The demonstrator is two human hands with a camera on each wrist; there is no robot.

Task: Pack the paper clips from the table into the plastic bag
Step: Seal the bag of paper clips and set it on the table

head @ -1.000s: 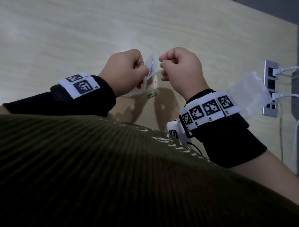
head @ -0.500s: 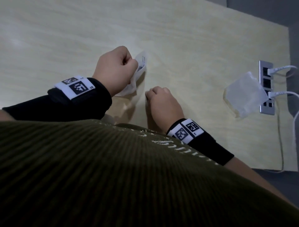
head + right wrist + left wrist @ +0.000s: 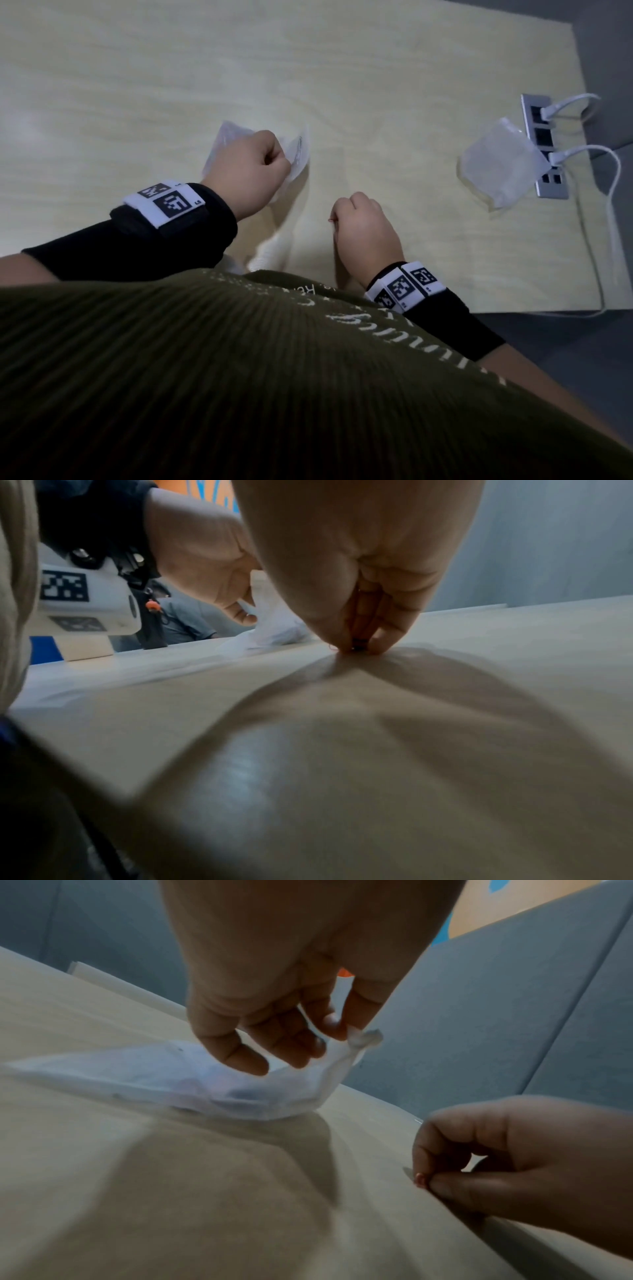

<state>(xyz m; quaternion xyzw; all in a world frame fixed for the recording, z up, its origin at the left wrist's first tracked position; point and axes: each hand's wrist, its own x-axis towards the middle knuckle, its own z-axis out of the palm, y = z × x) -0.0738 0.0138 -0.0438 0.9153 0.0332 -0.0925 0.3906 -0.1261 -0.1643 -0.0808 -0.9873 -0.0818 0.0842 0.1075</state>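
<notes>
Pale wood table (image 3: 376,85) is filling the head view, w/ a grey power strip (image 3: 544,147) at its right edge. L hand (image 3: 246,171) is pinching the plastic bag (image 3: 240,1085) by its top edge, thumb & fingers clamped on it, bag's bottom resting on the tabletop. R hand (image 3: 363,229) is pressing down near the front edge, fingertips (image 3: 383,639) together on a red paper clip (image 3: 420,1179). Second clear bag (image 3: 496,164) is lying beside the strip, well apart from both hands.

Table (image 3: 376,85) pale wood-grain, smooth, slight sheen; plastic bag (image 3: 143,1074) thin, translucent, crinkled; socket strip (image 3: 548,185) brushed metal.
</notes>
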